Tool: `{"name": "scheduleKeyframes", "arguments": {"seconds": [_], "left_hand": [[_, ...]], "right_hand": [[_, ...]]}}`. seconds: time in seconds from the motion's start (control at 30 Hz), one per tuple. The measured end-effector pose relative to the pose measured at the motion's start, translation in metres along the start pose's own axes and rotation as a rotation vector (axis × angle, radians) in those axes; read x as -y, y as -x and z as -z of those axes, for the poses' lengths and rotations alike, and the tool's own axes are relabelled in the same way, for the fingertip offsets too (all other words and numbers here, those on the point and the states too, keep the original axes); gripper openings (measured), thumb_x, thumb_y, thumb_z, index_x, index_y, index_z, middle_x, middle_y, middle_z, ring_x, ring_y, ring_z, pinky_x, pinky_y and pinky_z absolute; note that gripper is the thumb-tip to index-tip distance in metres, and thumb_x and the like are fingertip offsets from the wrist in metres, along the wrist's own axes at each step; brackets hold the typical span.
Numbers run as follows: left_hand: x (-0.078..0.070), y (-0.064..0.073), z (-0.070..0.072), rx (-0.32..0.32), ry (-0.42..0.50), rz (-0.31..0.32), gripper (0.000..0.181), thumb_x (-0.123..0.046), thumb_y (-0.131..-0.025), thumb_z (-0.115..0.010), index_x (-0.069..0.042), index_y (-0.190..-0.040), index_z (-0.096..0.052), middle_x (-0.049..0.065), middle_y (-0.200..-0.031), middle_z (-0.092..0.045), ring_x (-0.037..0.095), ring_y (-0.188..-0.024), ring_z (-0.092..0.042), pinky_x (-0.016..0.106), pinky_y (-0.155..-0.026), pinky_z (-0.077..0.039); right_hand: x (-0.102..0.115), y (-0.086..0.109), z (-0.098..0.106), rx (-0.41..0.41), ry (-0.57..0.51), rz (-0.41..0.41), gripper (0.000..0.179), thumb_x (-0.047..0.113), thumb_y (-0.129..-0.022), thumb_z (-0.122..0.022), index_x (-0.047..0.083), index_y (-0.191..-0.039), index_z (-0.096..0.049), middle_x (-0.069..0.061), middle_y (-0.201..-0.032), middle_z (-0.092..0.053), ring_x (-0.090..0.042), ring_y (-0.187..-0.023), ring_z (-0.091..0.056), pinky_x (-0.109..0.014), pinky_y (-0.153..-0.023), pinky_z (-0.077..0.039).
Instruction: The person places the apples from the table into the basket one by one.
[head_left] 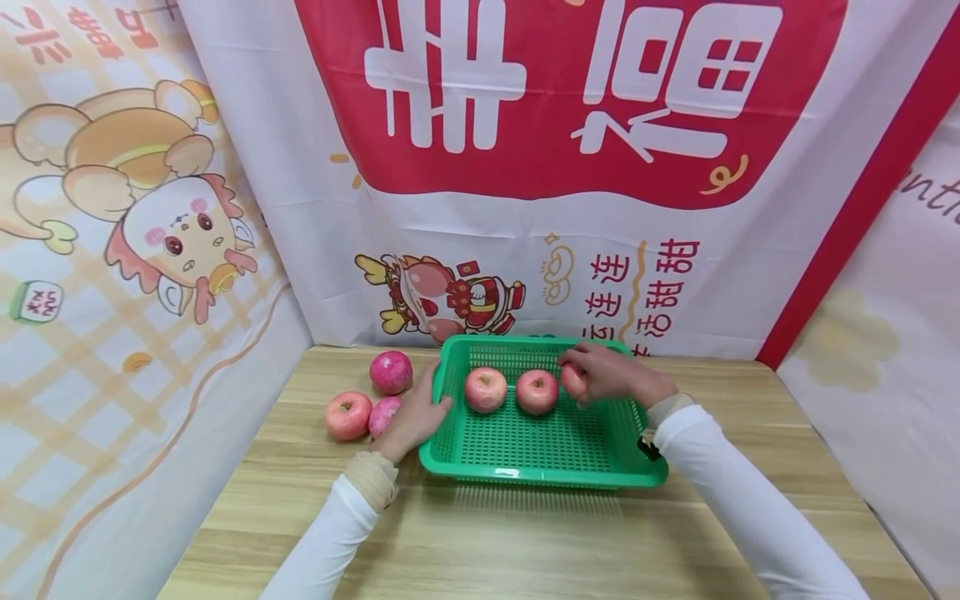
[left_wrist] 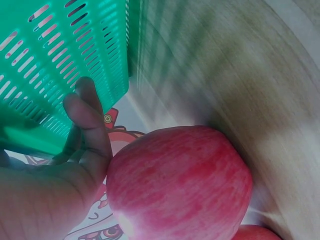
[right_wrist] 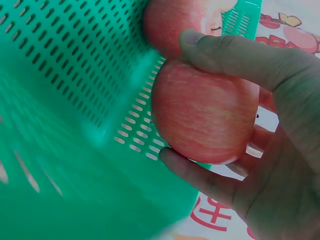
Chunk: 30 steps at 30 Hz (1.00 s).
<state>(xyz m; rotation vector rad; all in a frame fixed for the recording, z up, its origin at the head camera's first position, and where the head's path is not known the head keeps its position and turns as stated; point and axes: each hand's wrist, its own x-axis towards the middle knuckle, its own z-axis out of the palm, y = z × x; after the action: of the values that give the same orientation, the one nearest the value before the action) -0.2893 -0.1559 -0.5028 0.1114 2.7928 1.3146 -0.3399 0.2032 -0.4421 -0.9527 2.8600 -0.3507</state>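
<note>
A green plastic basket with slotted walls stands on the table, holding a row of pink-red apples along its back half. My left hand grips the basket's left rim, thumb over the edge, fingers against the outer wall. In the basket's back right corner, my right hand holds an apple between thumb and fingers. Left of it are a second apple and a third apple. Close by my left hand in the left wrist view is a streaky pink apple, outside the basket.
Left of the basket, a paler apple and a deep pink round fruit rest on the wood-grain table. A printed cloth backdrop rises directly behind the table, and patterned cloth covers the sides.
</note>
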Motion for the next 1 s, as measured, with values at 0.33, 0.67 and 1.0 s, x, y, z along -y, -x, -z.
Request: {"name": "scheduleKeyframes", "arguments": {"seconds": [0.33,0.67,1.0], "left_hand": [[0.0,-0.001,-0.001,0.013,0.015,-0.001,0.073,-0.024,-0.109,-0.056,-0.024,-0.171,-0.017,0.019,-0.167,-0.042,0.042,-0.142,-0.054,0.067,-0.114,-0.046],[0.0,-0.001,-0.001,0.005,0.011,0.0,0.074,-0.024,-0.108,-0.057,-0.024,-0.171,-0.018,0.02,-0.166,-0.043,0.043,-0.14,-0.056,0.067,-0.114,-0.046],[0.002,-0.001,-0.001,0.011,0.028,0.006,0.074,-0.024,-0.108,-0.057,-0.026,-0.171,-0.017,0.017,-0.168,-0.04,0.042,-0.141,-0.054,0.068,-0.114,-0.045]], "right_hand": [[0.0,-0.005,-0.008,0.034,0.019,-0.027,0.077,0.021,-0.073,-0.096,0.014,-0.142,-0.063,-0.017,-0.143,-0.06,-0.035,-0.122,-0.06,-0.055,-0.094,-0.056],[0.001,-0.01,-0.014,0.088,0.038,-0.075,0.077,0.018,-0.071,-0.096,0.019,-0.141,-0.064,-0.015,-0.144,-0.059,-0.038,-0.125,-0.056,-0.058,-0.093,-0.056],[-0.002,-0.012,-0.024,0.124,0.035,-0.129,0.083,0.017,-0.071,-0.097,0.019,-0.145,-0.061,-0.016,-0.151,-0.057,-0.041,-0.137,-0.053,-0.065,-0.105,-0.051]]}}
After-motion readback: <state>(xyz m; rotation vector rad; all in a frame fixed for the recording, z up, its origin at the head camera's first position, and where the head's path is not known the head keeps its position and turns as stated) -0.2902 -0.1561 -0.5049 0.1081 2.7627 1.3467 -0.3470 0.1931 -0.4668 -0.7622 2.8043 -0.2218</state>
